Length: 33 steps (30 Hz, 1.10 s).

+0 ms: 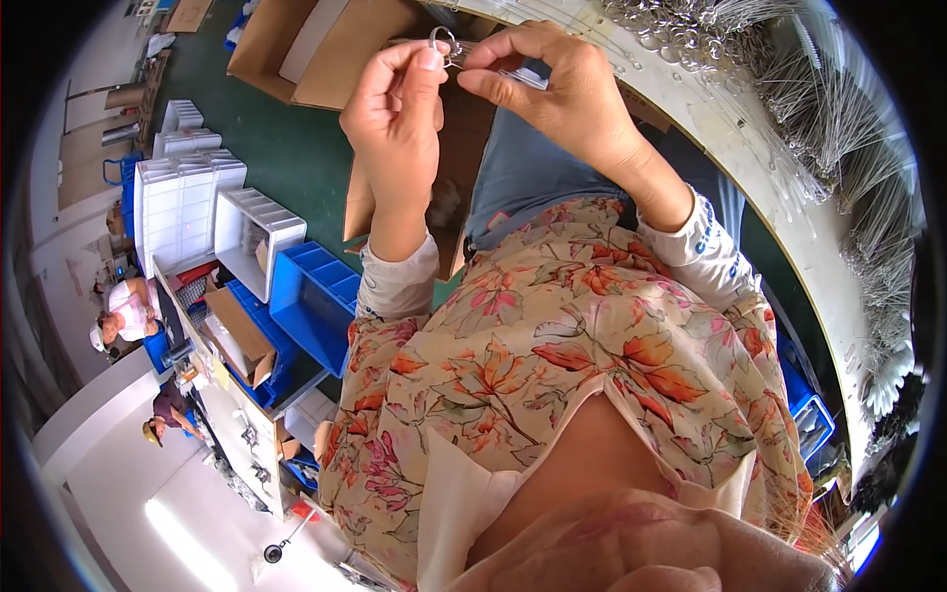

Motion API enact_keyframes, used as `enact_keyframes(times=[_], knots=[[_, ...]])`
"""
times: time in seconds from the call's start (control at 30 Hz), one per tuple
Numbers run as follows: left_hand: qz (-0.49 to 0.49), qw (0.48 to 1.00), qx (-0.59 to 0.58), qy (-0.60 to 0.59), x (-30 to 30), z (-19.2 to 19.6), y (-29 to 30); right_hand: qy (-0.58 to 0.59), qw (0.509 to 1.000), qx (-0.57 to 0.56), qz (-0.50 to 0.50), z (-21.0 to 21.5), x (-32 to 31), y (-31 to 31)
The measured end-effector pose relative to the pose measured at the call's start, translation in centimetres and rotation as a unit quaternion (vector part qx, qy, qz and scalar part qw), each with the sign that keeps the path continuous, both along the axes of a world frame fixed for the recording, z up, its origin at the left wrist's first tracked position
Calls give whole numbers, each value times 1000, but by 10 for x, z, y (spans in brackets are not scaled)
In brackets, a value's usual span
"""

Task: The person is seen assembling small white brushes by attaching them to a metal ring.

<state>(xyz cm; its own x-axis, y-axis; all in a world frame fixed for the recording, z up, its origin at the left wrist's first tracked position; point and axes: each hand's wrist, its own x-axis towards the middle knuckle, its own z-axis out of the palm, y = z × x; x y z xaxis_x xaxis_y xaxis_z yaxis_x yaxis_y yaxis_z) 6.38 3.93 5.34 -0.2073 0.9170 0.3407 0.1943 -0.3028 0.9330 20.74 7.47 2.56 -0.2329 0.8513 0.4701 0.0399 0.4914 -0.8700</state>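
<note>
While the small metal ring (443, 40) is being pinched at twelve o'clock by the left hand (395, 118), fingers closed on it, a thin wire piece (518, 75) is being gripped by the right hand (552, 84); both are best being kept steady and aligned.

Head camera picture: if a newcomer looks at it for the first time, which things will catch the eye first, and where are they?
First the two hands at the top centre: the left hand and the right hand pinch a small metal ring between their fingertips. Below them, a floral garment fills the middle of the picture. At the upper right, a heap of thin wire pieces lies on the pale table, and blue bins stand at the left.
</note>
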Motion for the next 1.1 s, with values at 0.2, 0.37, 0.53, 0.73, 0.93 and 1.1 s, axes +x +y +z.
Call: enact_keyframes(times=[0.2, 0.37, 0.53, 0.73, 0.93, 1.1], knots=[[-58, 985, -31, -159, -4, -3, 1, -84, 987, 130, -34, 8, -7, -2], [-114, 961, -109, -225, -18, 4, -4, -122, 963, 232, -55, 10, 4, 5], [-200, 947, -143, -206, -25, 10, -20, 29, 980, 179, 76, 20, 3, 1], [-186, 948, -144, -213, -22, 22, -31, 150, 954, -123, 231, 10, -9, -10], [-213, 927, -249, -181, -50, 13, -42, -227, 939, 256, 40, 29, 10, -40], [-339, 747, -550, -154, -64, 0, -24, -309, 894, 307, 106, 26, 23, -58]])
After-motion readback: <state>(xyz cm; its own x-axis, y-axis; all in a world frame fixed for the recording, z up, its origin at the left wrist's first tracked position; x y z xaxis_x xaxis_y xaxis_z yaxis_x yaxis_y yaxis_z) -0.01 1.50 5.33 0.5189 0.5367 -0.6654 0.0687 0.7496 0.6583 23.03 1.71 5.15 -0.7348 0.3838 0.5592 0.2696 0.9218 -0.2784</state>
